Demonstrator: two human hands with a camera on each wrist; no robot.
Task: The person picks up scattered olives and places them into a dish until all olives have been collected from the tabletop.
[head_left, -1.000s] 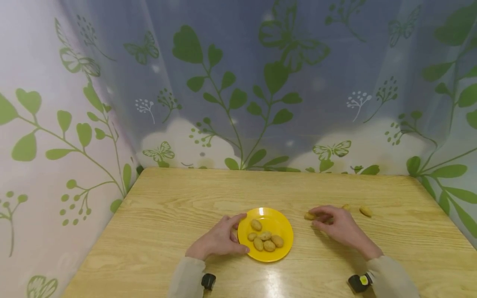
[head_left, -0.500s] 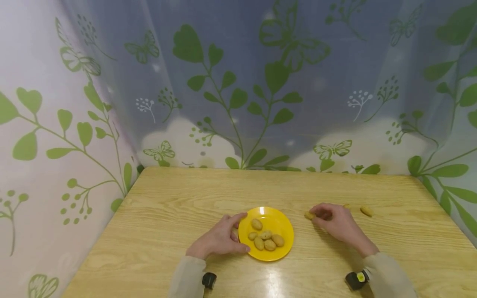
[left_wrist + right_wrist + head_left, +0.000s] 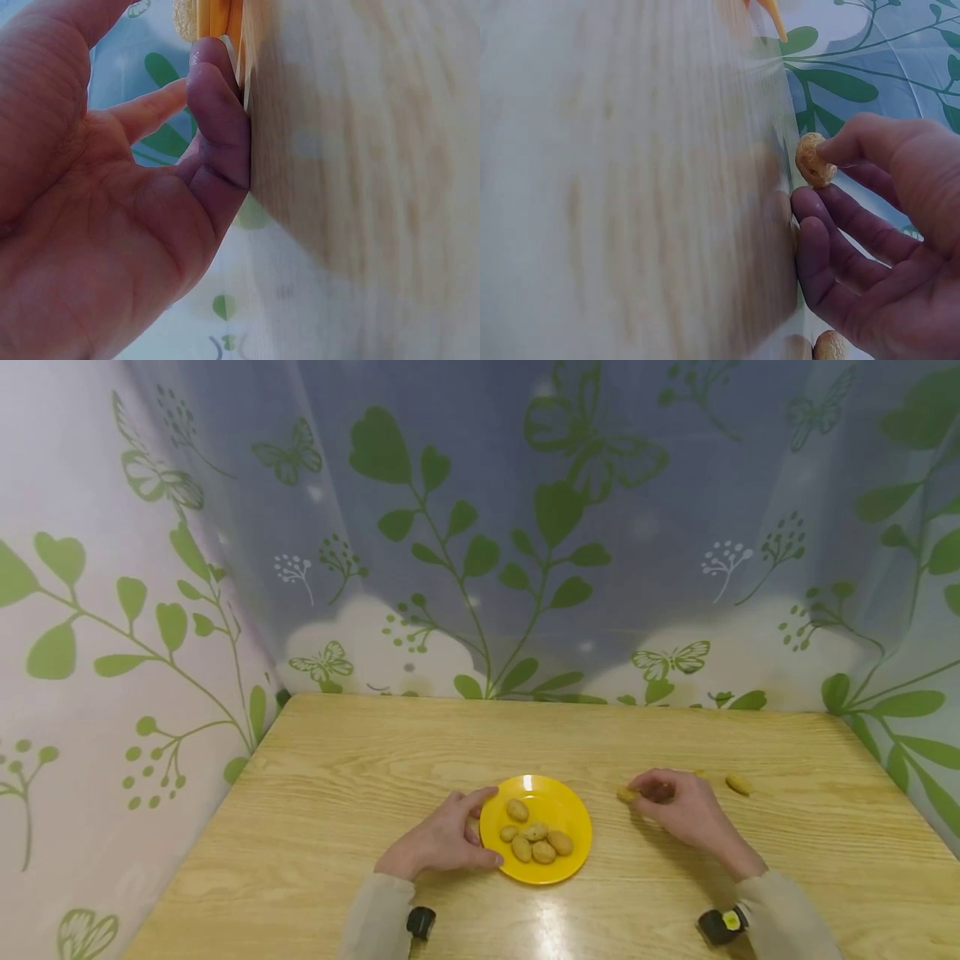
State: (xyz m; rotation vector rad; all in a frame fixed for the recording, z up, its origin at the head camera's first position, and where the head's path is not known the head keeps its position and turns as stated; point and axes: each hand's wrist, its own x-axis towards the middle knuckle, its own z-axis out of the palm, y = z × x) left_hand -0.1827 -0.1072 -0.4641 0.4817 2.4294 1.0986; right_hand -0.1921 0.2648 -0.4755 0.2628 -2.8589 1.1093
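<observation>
Head view moderately bright; glare on the wood-grain tabletop (image 3: 375, 752), near side of the yellow plate (image 3: 555, 802), whose far rim carries a highlight; butterfly-print curtain (image 3: 450, 410) dim at centre, paler at left; both wrist views hazy, tabletop grain blurred.

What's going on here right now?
A person's left grip holds the left edge of a round, glossy yellow plate bearing six small, tan, oval nut-like pieces. The right grip pinches another piece off to the plate's right; I can't tell if it is clear of the wood-grain table. One more piece lies right of that grip, and a further piece is mostly hidden behind it.
</observation>
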